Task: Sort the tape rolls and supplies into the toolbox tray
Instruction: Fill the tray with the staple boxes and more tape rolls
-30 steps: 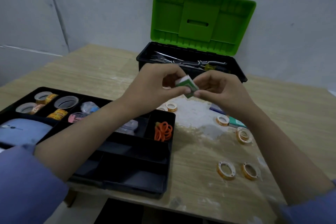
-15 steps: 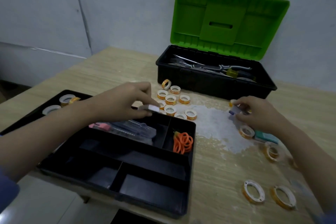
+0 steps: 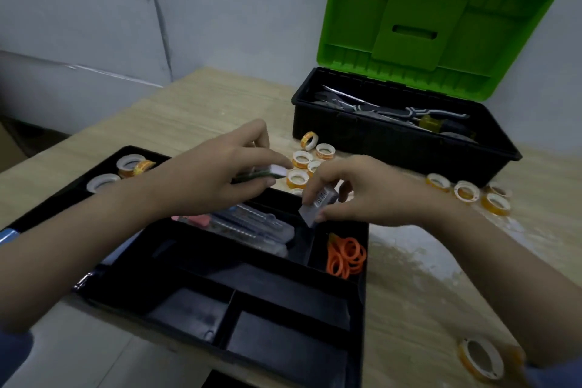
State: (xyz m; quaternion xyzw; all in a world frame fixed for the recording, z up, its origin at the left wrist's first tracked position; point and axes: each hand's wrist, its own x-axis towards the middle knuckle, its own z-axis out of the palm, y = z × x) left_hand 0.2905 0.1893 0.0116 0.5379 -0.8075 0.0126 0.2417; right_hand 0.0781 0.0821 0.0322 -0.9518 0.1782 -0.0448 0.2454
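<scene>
Black tray (image 3: 359, 318): orange rings (image 3: 346, 257), clear packets (image 3: 252, 227). Left hand (image 3: 220, 176) pinches green-white box (image 3: 271, 172); right hand (image 3: 356, 192) pinches grey barcoded box (image 3: 316, 205).

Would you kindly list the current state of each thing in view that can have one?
Toolbox: lid open, tools inside.
Toolbox tray: on the table, partly filled; front compartments empty.
Orange rings: piled in the right compartment.
Left hand: grip closed on a small green-and-white box.
Right hand: pinching a small barcoded box above the tray.
Loose tape rolls: lying on the table, unsorted.
</scene>
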